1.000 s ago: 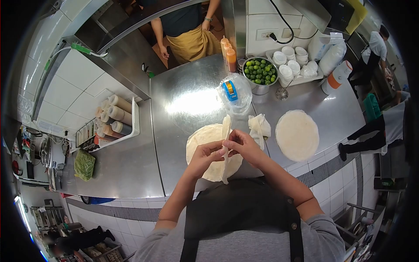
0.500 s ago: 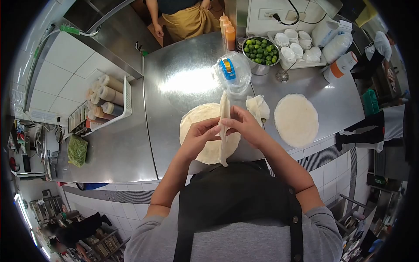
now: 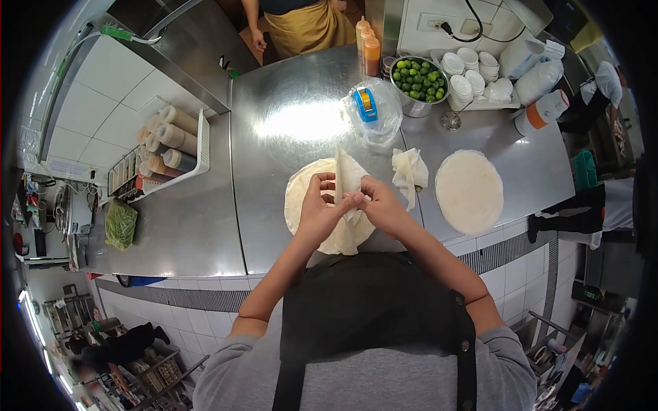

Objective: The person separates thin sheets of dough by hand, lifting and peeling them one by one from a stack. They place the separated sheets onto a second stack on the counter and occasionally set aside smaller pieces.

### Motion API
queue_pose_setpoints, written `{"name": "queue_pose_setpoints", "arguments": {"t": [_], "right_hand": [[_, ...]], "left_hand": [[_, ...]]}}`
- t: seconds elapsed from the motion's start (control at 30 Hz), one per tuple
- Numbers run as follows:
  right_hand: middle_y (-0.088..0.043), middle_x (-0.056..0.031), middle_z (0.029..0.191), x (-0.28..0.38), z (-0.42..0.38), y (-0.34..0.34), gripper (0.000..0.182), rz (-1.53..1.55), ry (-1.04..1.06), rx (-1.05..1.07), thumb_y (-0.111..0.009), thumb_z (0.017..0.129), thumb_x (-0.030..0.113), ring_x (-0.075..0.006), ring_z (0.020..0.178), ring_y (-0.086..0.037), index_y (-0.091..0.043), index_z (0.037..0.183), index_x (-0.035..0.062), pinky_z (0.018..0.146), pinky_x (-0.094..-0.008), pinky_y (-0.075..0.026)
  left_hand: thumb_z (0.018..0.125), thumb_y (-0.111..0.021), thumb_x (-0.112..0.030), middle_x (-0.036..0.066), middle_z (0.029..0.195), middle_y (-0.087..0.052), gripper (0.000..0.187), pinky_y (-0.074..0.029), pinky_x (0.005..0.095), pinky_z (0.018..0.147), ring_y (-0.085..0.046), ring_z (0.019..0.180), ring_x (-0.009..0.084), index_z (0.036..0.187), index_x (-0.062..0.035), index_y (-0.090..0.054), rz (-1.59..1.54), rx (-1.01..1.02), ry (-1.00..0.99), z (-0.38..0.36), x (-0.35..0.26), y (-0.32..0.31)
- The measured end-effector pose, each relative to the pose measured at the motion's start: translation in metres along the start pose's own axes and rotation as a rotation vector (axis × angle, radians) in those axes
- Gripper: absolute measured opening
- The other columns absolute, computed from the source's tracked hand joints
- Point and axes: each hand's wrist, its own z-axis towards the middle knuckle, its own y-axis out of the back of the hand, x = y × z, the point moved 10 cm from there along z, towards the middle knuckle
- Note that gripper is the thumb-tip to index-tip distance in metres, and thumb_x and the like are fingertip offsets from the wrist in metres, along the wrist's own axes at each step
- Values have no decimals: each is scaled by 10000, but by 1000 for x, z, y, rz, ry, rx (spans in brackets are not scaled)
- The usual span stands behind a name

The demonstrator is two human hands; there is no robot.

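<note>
A thin, pale round wrapper sheet (image 3: 350, 177) is held raised and loosely folded between my hands. My left hand (image 3: 321, 214) pinches its near side, the thumb pointing toward the other hand and several fingers curled behind. My right hand (image 3: 381, 204) grips the sheet's right side with fingers and thumb closed. Below them lies a round of the same wrappers (image 3: 301, 188), partly covered by the hands and the hanging sheet. A crumpled piece of wrapper (image 3: 409, 168) rests to the right of my right hand. Farther right, another pale round wrapper (image 3: 469, 192) lies flat on the steel counter (image 3: 274, 147).
Beyond the hands, a blue tape dispenser (image 3: 366, 105) sits on clear plastic. Behind it are orange sauce bottles (image 3: 371, 56), a bowl of green citrus (image 3: 419, 82) and white cups (image 3: 469, 72). A bottle basket (image 3: 201, 147) stands left. A person in a yellow apron (image 3: 312, 31) stands opposite.
The sheet, earlier seen nearly edge-on, now fans open at the top and folds between my fingers. Both hands have shifted slightly. The view has moved a little.
</note>
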Motion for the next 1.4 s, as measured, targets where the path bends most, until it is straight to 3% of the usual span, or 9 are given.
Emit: {"name": "queue_pose_setpoints", "arguments": {"t": [0.07,0.1,0.37,0.57,0.67,0.8,1.0,1.1,1.4], "right_hand": [[-670,-58,1036,-4,-1,2,277,-166,97,-18,-622,973,170,-122,931,-639,-619,1186,-8,832,-307,-536],[-670,-60,1048,-22,-2,5,276,1,-34,8,-627,972,168,-127,938,-644,-620,1181,-13,837,-309,-541],[-675,-74,1087,-80,-14,2,301,382,-234,36,-643,968,170,-153,996,-657,-615,1199,-21,901,-341,-555],[-661,-56,1049,-81,-10,-3,295,215,-377,85,-683,951,236,-161,969,-654,-618,1121,4,915,-365,-549],[-649,-29,973,-57,8,17,306,276,-298,-132,-692,947,297,-145,928,-642,-606,1071,30,889,-352,-536],[-640,23,922,-48,32,25,281,400,-213,-81,-661,969,342,-81,867,-605,-627,1030,70,775,-265,-479],[-574,41,857,-15,27,-9,238,173,-46,84,-643,972,229,-43,772,-509,-704,813,62,698,-237,-414],[-527,-30,788,43,13,-26,244,-28,198,116,-628,952,192,-128,771,-520,-638,808,-4,709,-286,-444],[-481,26,824,33,4,27,297,-39,200,-93,-670,934,117,-32,683,-393,-489,709,49,595,-234,-313]], "left_hand": [[784,-857,-341,172,1179,-575,710,-543,284,697,-631,972,186,1267,2,-466,-256,130,216,4,29,-7],[786,-854,-267,140,1095,-623,565,-533,267,673,-643,918,159,1178,-8,-539,-237,117,260,3,32,-3],[738,-785,14,56,842,-681,214,-560,273,669,-666,728,121,846,-37,-606,-286,95,169,21,50,36],[717,-768,21,28,833,-665,214,-521,253,708,-642,761,103,843,-34,-605,-118,170,43,20,31,26],[732,-739,-5,21,829,-641,192,-508,252,694,-615,749,98,872,-34,-610,-113,256,-11,12,12,14],[739,-753,-60,36,890,-642,265,-508,271,716,-612,791,107,951,-42,-595,-225,394,-7,3,6,4],[830,-763,-91,89,1003,-662,404,-520,270,752,-638,838,135,1187,5,-600,115,200,-8,-1,-20,32],[860,-729,-62,106,1024,-691,422,-531,270,750,-662,859,147,1252,38,-608,199,249,-121,2,-41,34],[855,-697,27,91,957,-739,255,-543,254,751,-651,857,91,1104,83,-699,-209,71,-10,11,-46,71]]}}
